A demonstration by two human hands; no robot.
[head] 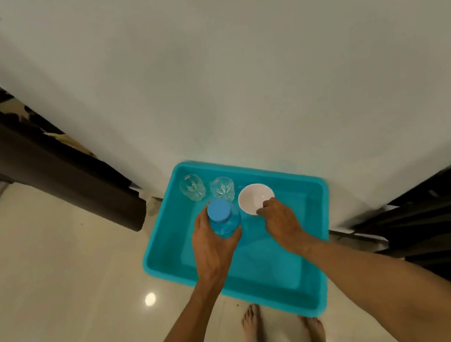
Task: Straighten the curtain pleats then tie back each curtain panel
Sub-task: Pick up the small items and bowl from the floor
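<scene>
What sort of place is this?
Likely a room in a home: a dark curtain beside a white wall, a glossy tiled floor, and a tray with glasses and a bowl.

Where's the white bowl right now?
Head view, centre: the white bowl is in the turquoise tub, right of a glass and the blue bottle, right hand gripping its near rim.

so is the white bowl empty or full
Empty: the white bowl shows a bare white inside; the right hand pinches its rim.

You've got a turquoise tub [263, 268], blue bottle [221, 216], white bowl [253, 196], clear star-cut glasses [192, 188] [222, 189], and a dark curtain [449, 230] lower right.
</scene>
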